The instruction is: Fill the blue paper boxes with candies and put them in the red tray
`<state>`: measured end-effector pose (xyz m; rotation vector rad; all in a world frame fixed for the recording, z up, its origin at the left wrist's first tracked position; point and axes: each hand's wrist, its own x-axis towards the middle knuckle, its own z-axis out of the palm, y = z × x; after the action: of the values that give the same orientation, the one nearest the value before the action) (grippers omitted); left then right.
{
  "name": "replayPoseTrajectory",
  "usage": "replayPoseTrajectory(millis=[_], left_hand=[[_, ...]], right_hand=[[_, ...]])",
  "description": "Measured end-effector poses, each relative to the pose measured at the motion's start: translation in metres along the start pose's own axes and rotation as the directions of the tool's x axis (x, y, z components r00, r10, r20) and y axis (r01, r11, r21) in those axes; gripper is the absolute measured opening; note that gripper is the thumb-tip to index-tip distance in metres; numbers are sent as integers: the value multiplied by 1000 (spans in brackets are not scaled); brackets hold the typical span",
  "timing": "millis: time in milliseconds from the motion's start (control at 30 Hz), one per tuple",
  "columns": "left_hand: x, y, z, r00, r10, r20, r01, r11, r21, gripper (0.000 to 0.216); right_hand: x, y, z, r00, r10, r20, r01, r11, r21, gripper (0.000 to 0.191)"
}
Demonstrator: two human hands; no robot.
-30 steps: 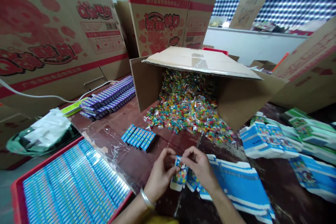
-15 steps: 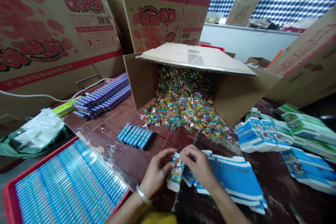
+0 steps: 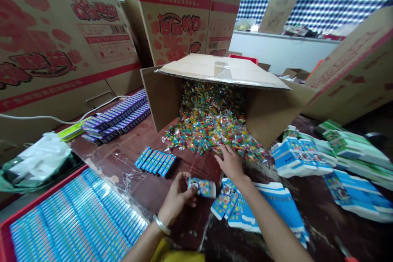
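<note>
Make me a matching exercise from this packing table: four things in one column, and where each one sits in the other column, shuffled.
Things
1. small blue box
2. wrapped candies
3. purple boxes
4. red tray

Places
A. spilling out of the tipped cardboard carton
B. held in the left hand
C. stacked in long rows at the far left of the table
D. near left, filled with rows of blue boxes

Pairs: 1-B, 2-A, 3-C, 4-D

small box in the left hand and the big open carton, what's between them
Head view: wrapped candies spilling from the carton, the right hand on their near edge, then bare table up to the small box.
</note>
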<state>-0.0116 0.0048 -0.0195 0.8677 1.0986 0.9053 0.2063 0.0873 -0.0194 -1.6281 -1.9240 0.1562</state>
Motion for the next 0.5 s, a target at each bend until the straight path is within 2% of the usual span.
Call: replayPoseTrajectory(millis=[133,233,367,500], left_hand=[[-4,4,1,993,-102,51,105,992,-75,44],[-5,5,-3,992,-94,79,96,995,-15,32],[-1,1,-12,999,-9,31,6,996,85,30],[4,-3,-13,996,65,62,-73,986,148,35]], right_hand=[[16,-14,26,997,-72,11,72,996,44,15],[24,-19,31,997,-71,-10,72,990,119,2],[25,-20,15,998,21,-53,-7,965,261,17],[11,-27,-10,994,108,6,-100,893,438,24]])
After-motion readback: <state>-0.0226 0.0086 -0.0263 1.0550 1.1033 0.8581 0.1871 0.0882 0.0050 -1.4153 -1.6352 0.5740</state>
